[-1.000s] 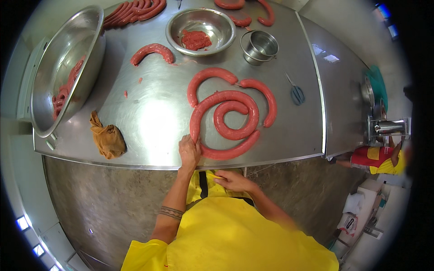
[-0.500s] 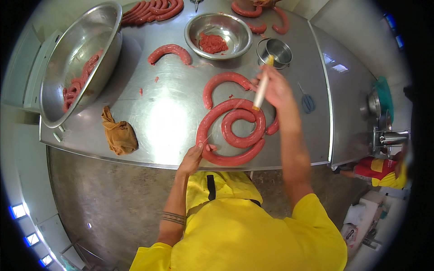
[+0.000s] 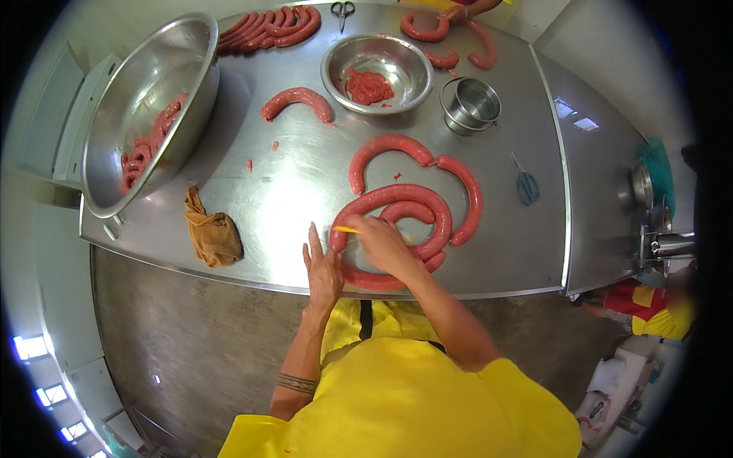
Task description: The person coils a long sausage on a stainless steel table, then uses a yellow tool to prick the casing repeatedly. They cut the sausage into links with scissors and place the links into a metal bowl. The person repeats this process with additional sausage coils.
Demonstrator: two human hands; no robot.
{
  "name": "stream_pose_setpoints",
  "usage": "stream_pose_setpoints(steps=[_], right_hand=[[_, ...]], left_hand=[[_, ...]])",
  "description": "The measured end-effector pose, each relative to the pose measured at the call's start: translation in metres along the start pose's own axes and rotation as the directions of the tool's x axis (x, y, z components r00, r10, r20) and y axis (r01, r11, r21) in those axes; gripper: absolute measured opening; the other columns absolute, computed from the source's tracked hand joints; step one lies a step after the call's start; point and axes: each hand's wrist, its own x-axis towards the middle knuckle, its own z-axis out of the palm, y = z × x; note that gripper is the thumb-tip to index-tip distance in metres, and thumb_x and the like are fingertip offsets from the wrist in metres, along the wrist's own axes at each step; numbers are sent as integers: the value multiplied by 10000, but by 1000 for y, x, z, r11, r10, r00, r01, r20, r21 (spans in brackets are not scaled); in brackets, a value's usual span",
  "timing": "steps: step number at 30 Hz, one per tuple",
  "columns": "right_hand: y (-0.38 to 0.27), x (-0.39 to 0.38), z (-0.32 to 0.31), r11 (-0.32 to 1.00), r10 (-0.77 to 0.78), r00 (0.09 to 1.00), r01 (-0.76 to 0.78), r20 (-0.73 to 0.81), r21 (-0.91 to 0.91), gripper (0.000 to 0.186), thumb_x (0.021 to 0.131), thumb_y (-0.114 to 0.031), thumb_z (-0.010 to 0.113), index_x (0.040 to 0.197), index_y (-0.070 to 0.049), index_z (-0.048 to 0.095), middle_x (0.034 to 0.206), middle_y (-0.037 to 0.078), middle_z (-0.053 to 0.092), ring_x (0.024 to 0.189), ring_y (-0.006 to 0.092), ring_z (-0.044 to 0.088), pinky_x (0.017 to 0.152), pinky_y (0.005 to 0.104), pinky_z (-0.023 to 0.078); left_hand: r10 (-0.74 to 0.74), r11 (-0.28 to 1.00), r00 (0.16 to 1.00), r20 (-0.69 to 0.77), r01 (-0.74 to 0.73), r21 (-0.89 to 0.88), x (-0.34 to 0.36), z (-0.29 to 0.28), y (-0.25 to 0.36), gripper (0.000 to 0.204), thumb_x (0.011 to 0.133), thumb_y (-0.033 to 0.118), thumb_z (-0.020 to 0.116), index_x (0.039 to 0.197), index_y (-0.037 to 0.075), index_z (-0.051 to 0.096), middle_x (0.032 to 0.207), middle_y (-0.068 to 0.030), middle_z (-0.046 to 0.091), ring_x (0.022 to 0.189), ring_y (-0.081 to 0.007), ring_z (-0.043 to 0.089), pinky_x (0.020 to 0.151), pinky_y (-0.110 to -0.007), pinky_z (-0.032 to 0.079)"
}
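A long raw sausage lies coiled on the steel table in front of me. My left hand is at the coil's left bend, its fingers stretched out and its thumb side against the casing. Right beside it, my right hand is closed around a slim string spool; only its yellow end shows, over the sausage. Behind the coil, two curved sausage links meet at a narrow twist. The string itself cannot be made out now.
A steel bowl of ground meat, a small steel pot and blue-handled scissors stand around. At left are a large tilted basin and a brown cloth. Another person's hand handles sausages at the far edge.
My right hand has swung down and left with the spool, from above the far links to my left hand. My left fingers have gone from a pinch to stretched out.
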Motion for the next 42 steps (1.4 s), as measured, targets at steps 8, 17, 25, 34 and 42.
stream_pose_setpoints(steps=[8, 17, 25, 34, 42], right_hand=[[-57, 38, 17, 818, 28, 964, -174, 263, 549, 191, 972, -148, 581, 1117, -27, 607, 929, 173, 655, 856, 357, 647, 726, 457, 482], [-2, 79, -125, -16, 23, 998, 52, -52, 999, 326, 1089, -293, 461, 1172, -26, 629, 802, 57, 563, 884, 227, 644, 853, 427, 554], [24, -41, -179, 587, 366, 841, -542, 400, 602, 258, 1092, -270, 465, 1203, -44, 524, 960, 35, 548, 738, 125, 560, 640, 312, 540], [-2, 0, -23, 888, 26, 996, -63, 87, 456, 257, 1033, -153, 548, 1272, -76, 490, 931, 97, 635, 786, 235, 632, 684, 378, 505], [-62, 79, 54, 856, -216, 843, -79, 492, 511, 198, 1001, -113, 572, 1173, -18, 596, 1011, 144, 635, 906, 243, 613, 808, 340, 478]], left_hand=[[-345, 674, 920, 185, 380, -633, 2, 0, -7, 202, 981, 75, 523, 1088, -11, 672, 940, -244, 686, 891, -384, 686, 793, -398, 539], [-119, 937, 955, 272, 199, -288, -9, -9, -3, 159, 1016, 117, 476, 959, 12, 581, 726, -198, 671, 687, -404, 685, 636, -494, 530], [-528, 193, 656, 539, 711, -677, 17, 13, -52, 187, 1026, 123, 490, 979, -2, 622, 851, -129, 716, 788, -267, 716, 713, -400, 557], [-268, 955, 963, 24, 269, -125, 3, -37, -45, 142, 946, 37, 594, 1029, -9, 700, 1426, -330, 456, 1021, -440, 637, 901, -476, 519], [-513, 821, 856, -66, 467, -328, -12, -47, -50, 133, 984, 114, 608, 1064, 25, 667, 1108, -175, 597, 1038, -356, 540, 870, -422, 456]])
